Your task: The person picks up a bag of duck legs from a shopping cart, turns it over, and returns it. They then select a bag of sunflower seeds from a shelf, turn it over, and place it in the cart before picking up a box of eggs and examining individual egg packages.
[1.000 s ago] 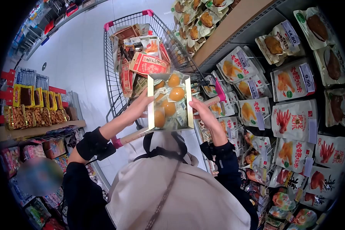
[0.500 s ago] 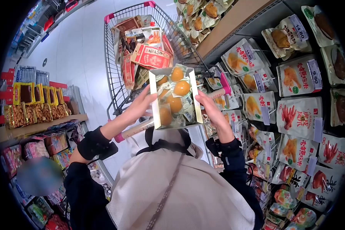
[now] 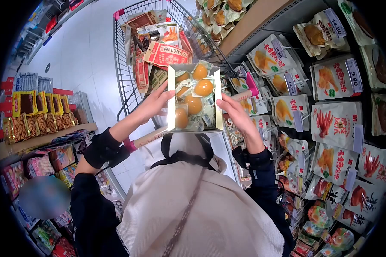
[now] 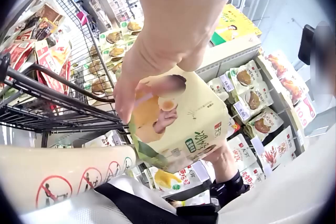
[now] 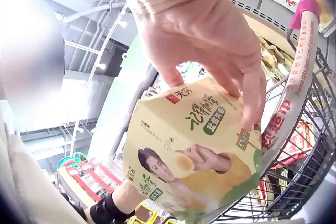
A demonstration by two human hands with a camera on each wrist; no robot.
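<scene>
An open-topped cardboard box (image 3: 172, 107) of brown eggs in clear wrappers is held up in front of the torso. My left hand (image 3: 155, 104) grips its left side, and my right hand (image 3: 237, 115) grips the right side with the thumb at the rim. Several eggs (image 3: 203, 88) show among small packets inside. In the left wrist view, the left hand (image 4: 152, 58) spreads over the printed yellow side of the box (image 4: 184, 113). The right wrist view shows the right hand's (image 5: 210, 45) fingers along an edge of the same box (image 5: 173, 129).
Beyond the box stands a shopping cart (image 3: 118, 55) holding red snack packs (image 3: 168, 55); its handle (image 3: 148, 139) passes beneath the box. Hanging snack bags (image 3: 336, 124) with price tags line the right side. At left, a shelf (image 3: 51, 135) carries yellow packets (image 3: 23, 105).
The box has shifted slightly, first right, then up in the head view, with both hands keeping hold of it. The cart and shelves have also shifted slightly in view.
</scene>
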